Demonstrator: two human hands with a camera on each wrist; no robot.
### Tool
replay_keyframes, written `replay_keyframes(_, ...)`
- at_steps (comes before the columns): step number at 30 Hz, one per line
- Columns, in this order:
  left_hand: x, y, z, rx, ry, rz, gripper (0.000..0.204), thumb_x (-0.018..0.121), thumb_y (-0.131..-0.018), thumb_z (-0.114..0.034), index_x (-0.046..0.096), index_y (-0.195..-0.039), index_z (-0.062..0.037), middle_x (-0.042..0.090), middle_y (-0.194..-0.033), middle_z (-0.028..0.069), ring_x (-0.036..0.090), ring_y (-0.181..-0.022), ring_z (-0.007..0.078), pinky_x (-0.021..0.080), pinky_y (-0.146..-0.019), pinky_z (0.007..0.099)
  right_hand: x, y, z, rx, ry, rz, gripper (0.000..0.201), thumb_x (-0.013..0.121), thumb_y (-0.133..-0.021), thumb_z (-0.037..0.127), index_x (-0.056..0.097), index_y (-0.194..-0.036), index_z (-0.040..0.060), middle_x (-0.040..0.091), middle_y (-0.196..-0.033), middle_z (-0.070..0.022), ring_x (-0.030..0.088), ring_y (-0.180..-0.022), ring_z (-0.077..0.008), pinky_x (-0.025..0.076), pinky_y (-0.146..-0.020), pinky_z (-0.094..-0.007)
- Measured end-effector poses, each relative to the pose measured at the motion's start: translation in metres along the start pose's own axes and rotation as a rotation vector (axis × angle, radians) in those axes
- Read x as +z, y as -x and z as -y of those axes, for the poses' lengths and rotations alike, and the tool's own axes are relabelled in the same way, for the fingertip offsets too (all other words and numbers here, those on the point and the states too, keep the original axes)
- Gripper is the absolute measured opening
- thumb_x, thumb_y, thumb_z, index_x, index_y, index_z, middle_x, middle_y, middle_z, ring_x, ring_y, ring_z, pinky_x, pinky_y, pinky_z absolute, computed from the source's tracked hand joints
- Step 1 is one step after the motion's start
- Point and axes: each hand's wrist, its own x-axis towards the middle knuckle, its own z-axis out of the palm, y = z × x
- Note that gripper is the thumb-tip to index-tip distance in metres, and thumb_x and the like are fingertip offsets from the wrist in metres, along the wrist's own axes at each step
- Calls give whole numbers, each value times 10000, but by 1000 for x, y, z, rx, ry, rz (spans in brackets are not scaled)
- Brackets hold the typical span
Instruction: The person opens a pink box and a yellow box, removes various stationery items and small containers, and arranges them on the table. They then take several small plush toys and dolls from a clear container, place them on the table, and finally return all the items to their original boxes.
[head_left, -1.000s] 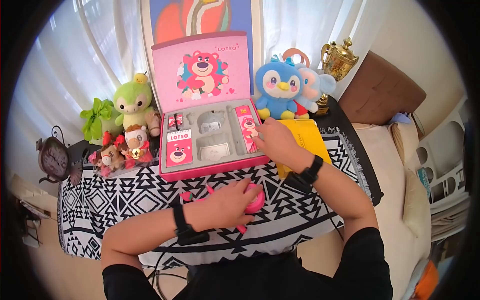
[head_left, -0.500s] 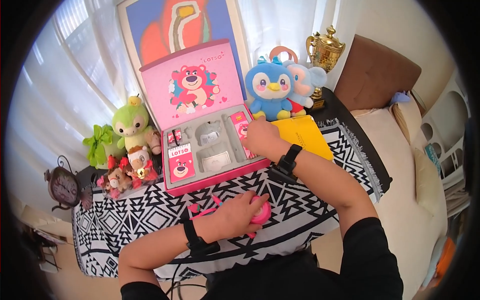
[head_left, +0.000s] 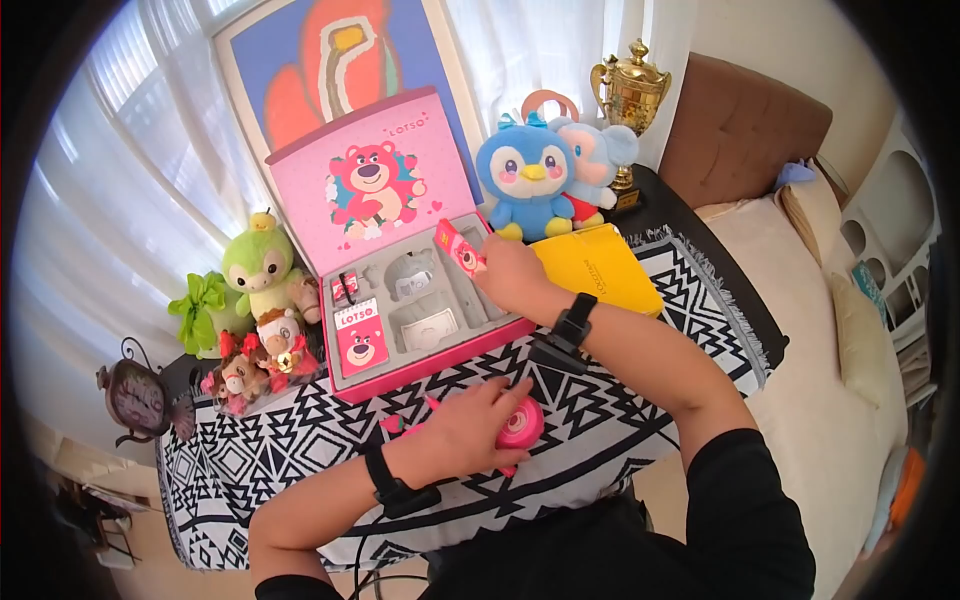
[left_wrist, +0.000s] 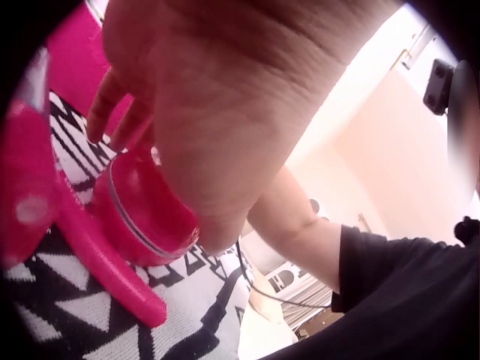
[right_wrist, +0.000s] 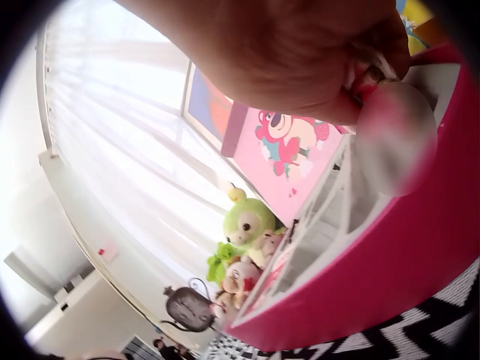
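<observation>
In the middle of the head view, the right hand (head_left: 515, 275) is clamped on the lower end of a slim box (head_left: 460, 247), which tilts over the right side of the open gift box (head_left: 440, 360). A notepad (head_left: 360, 340) lies in the gift box's lower left. Lower in the frame, the left hand (head_left: 465, 425) rests on a round pink case (head_left: 522, 424) on the patterned cloth (head_left: 250, 460); its fingers look apart and loose, though the palm hides part of the contact. A yellow packet (head_left: 600, 270) lies right of centre.
</observation>
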Motion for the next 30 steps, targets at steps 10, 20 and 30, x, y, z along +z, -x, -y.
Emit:
replay_keyframes(10, -71, -16, 34, 149, -670, -452, 739, 848, -701, -245, 542, -1345, -53, 612, -1217, 176, 613, -1125, 336, 444, -1025, 428, -32, 109, -30, -170, -880, 527, 255, 681, -955, 130, 601, -1148, -16, 681, -936, -43, 623, -755, -100, 501, -627, -259)
replay_keyframes(20, -99, -43, 8, 235, -939, -192, 211, 612, -805, -118, 588, -1005, -56, 559, -869, 62, 594, -908, 251, 463, -953, 428, -43, 141, -59, 36, -1187, 601, 450, 770, -916, 121, 570, -1299, -6, 689, -1109, -41, 636, -984, -84, 526, -884, -250)
replay_keyframes(30, -104, -43, 6, 197, -969, -220, 263, 608, -821, -126, 587, -1075, -65, 553, -876, 46, 582, -898, 225, 458, -899, 400, -47, 143, -64, 152, -1080, 683, 292, 752, -937, 204, 629, -1128, 20, 693, -927, -18, 660, -788, -73, 566, -663, -231)
